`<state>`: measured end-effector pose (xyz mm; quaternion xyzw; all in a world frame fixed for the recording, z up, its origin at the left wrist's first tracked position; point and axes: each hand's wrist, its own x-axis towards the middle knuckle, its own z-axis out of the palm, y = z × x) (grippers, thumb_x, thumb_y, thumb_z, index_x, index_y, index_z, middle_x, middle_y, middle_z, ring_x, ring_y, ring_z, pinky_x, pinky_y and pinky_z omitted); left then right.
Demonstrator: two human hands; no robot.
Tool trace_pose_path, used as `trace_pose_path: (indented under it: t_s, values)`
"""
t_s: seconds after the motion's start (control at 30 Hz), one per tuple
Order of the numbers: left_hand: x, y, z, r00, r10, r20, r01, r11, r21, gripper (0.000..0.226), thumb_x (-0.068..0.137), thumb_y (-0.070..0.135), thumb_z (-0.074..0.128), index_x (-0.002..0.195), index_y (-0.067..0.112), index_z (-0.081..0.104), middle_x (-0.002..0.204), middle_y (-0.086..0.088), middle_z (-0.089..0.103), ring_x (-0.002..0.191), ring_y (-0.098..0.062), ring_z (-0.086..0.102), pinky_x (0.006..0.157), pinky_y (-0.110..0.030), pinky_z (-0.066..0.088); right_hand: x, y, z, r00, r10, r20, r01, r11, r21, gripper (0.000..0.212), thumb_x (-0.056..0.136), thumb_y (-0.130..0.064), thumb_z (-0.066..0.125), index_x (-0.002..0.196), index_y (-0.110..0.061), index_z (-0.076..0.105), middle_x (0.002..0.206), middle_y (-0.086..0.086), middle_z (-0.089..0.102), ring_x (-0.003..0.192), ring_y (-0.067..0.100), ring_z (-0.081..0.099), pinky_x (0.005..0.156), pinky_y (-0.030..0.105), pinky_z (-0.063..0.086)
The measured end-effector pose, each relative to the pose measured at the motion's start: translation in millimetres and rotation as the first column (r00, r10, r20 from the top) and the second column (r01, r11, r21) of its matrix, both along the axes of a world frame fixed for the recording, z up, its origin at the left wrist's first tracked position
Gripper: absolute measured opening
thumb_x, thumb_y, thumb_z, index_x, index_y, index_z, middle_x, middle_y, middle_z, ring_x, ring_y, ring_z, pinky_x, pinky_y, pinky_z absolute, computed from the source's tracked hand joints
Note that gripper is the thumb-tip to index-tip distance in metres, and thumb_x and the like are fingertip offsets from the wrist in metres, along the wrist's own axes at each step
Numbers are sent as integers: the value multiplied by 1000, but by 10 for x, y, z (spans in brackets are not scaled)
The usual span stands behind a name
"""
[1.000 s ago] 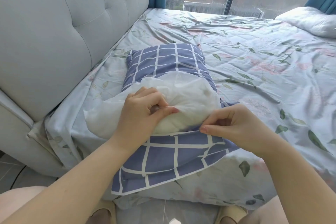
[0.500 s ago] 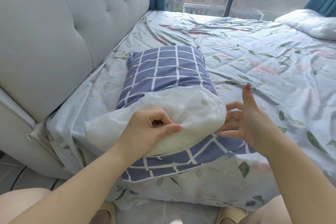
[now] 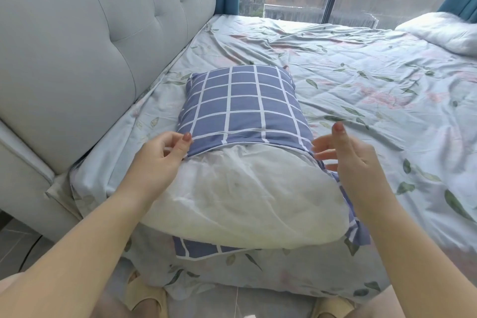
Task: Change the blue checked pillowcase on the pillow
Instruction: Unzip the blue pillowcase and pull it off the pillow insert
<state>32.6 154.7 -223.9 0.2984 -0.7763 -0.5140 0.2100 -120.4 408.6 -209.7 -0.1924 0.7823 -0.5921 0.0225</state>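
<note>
White pillow (image 3: pixel 245 193) half out of its blue checked pillowcase (image 3: pixel 242 100)
Left hand (image 3: pixel 160 160) pinches the case's edge left of the pillow; right hand (image 3: pixel 353 160), fingers spread, holds nothing right of it.

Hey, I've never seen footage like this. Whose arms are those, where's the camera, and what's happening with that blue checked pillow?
No machine here: these are a person's two bare arms, filmed by a wide-angle camera worn on their head, looking forward and down, so the arms enter from the bottom. On the flowered bed sheet, beside a padded grey headboard, lies a white pillow, its far half inside the blue checked pillowcase. The left hand pinches the pillowcase's open edge; that is the only grip. The right hand is open, fingers spread, by the other side of that edge, holding nothing. A second white pillow lies far right.
</note>
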Motion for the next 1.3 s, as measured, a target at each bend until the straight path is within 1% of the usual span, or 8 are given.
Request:
trace_pose_path:
  t_s: [0.1, 0.2, 0.33, 0.47, 0.7, 0.83, 1.03, 1.3]
  values:
    - [-32, 24, -63, 1000, -24, -8, 25, 958, 286, 37, 92, 51, 53, 93, 21, 75, 96, 9, 74, 103, -9, 65, 101, -28, 45, 114, -130, -38, 973, 191, -133, -191, 981, 17, 53, 96, -55, 38, 85, -16, 73, 85, -1, 73, 85, 13, 67, 82, 33, 51]
    - [-35, 136, -74, 998, -61, -11, 61, 944, 324, 33, 96, 44, 53, 98, 19, 75, 98, 13, 75, 104, -3, 64, 105, -28, 43, 249, -262, -90, 892, 392, -225, -352, 915, 199, 51, 96, -56, 37, 98, -17, 71, 94, -4, 69, 95, 12, 63, 87, 34, 47]
    - [-27, 186, -111, 995, -98, -1, 95, 964, 249, 23, 99, 33, 54, 100, 24, 74, 108, 16, 71, 110, 1, 59, 102, -23, 42, 357, -440, -217, 696, 564, -444, -287, 785, 549, 57, 91, -68, 40, 118, -24, 64, 119, -13, 60, 115, 12, 53, 99, 32, 41]
    - [-22, 135, -123, 995, -95, 20, 89, 975, 202, 15, 97, 25, 60, 102, 26, 74, 108, 18, 69, 107, 5, 57, 86, -13, 40, 440, -633, -331, 544, 620, -564, -176, 742, 646, 66, 81, -74, 50, 117, -21, 65, 115, -9, 61, 107, 18, 54, 97, 34, 40]
    - [-31, 20, -116, 995, -93, 43, 90, 994, 70, 18, 87, 25, 73, 105, 26, 71, 100, 11, 61, 73, 11, 55, 69, -2, 40, 407, -852, -366, 703, 608, -369, -191, 662, 725, 53, 70, -76, 57, 88, -26, 60, 82, -12, 60, 85, 15, 57, 72, 27, 30]
    - [-70, -97, -109, 985, -127, 115, 127, 992, 6, 27, 78, 32, 81, 103, 29, 72, 103, 7, 62, 82, 0, 56, 74, -13, 42, 399, -831, -294, 787, 588, -187, -361, 685, 633, 44, 71, -63, 73, 77, -26, 49, 62, -8, 47, 65, 9, 44, 61, 28, 34]
    - [-205, -255, -152, 985, -158, 63, 169, 950, -262, 14, 72, 32, 85, 72, 27, 73, 79, 11, 65, 63, -1, 54, 62, -11, 41, 408, -753, -231, 792, 597, -126, -430, 692, 580, 45, 79, -64, 61, 65, -26, 40, 56, -10, 44, 57, 11, 38, 55, 30, 29]
    - [-325, -480, -115, 994, -108, 2, 104, 947, -303, 15, 74, 19, 84, 67, 15, 71, 52, 12, 55, 47, -3, 44, 49, -9, 32, 419, -586, 16, 743, 664, 85, -630, 651, 423, 54, 91, -50, 54, 60, -15, 29, 53, -10, 25, 45, 6, 30, 48, 19, 30]
